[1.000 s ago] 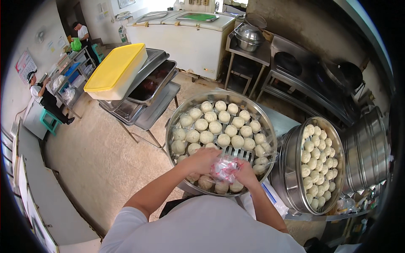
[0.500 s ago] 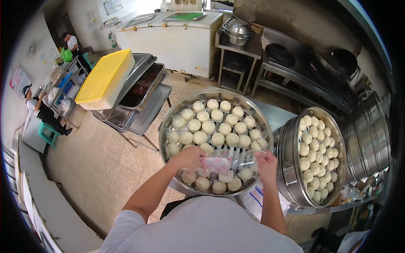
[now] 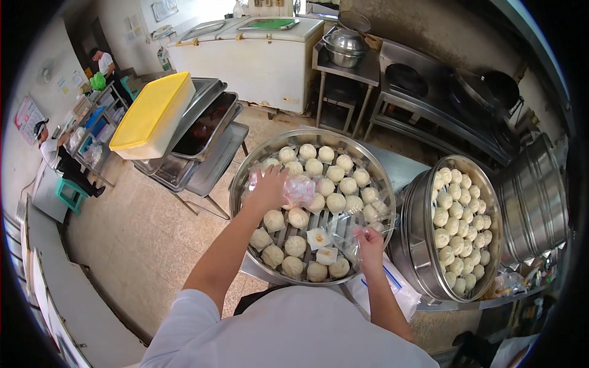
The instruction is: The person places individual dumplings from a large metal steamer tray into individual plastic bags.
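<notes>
A round metal steamer tray (image 3: pixel 240 161) in front of me holds many white pleated buns (image 3: pixel 295 246) on paper squares. My left hand (image 3: pixel 269 189) is over the buns at the tray's left side, its fingers spread around a pink-printed plastic bag (image 3: pixel 299 191) that bunches beneath it. Whether a bun is inside its grip is hidden. At the tray's right edge, my right hand (image 3: pixel 370 245) pinches a clear plastic bag (image 3: pixel 345 233) hanging over the slats. Two bare paper squares (image 3: pixel 318 238) lie near the tray's front middle, one with a yellowish stain.
To the right stands another steamer full of buns (image 3: pixel 457 211), with stacked steamer tiers (image 3: pixel 532 199) beyond it. A white plastic bag (image 3: pixel 392 291) lies between the steamers. Left, a yellow-lidded tub (image 3: pixel 150 113) rests on metal trays. Two people work at the far left.
My left hand has moved up and left across the tray with the pink-printed bag. My right hand has shifted slightly down and left, still gripping the clear bag. Paper squares are newly exposed.
</notes>
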